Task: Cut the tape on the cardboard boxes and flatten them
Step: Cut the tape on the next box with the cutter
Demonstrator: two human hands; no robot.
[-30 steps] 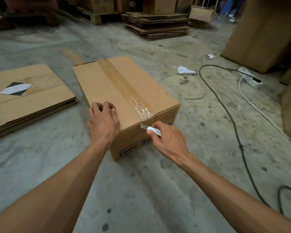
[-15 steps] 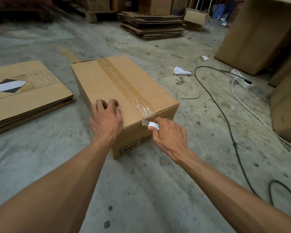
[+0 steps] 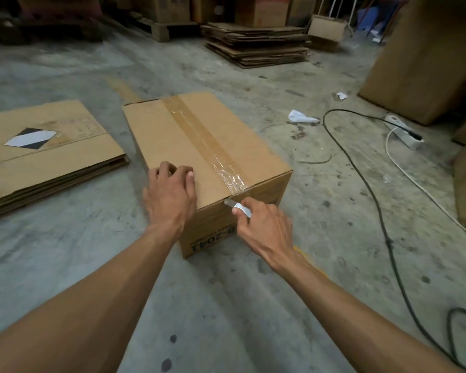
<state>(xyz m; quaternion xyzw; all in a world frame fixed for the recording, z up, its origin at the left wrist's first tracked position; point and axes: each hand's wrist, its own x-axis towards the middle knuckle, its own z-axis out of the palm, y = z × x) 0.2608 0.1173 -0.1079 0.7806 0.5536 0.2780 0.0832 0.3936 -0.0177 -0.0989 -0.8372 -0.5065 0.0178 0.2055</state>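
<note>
My left hand [image 3: 170, 196] presses curled fingers on the brown corrugated cardboard box [image 3: 199, 154] on the concrete floor; my right hand [image 3: 264, 227] pinches a small silver blade [image 3: 233, 204] at the box's near edge, under crinkled glossy brown tape [image 3: 199, 135]. I reckon the blade could skid off that slick tape toward my left hand

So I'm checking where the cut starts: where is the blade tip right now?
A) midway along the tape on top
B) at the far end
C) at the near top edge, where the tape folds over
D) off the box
C: the blade in the right hand meets the box edge just below the crinkled tape.
</note>
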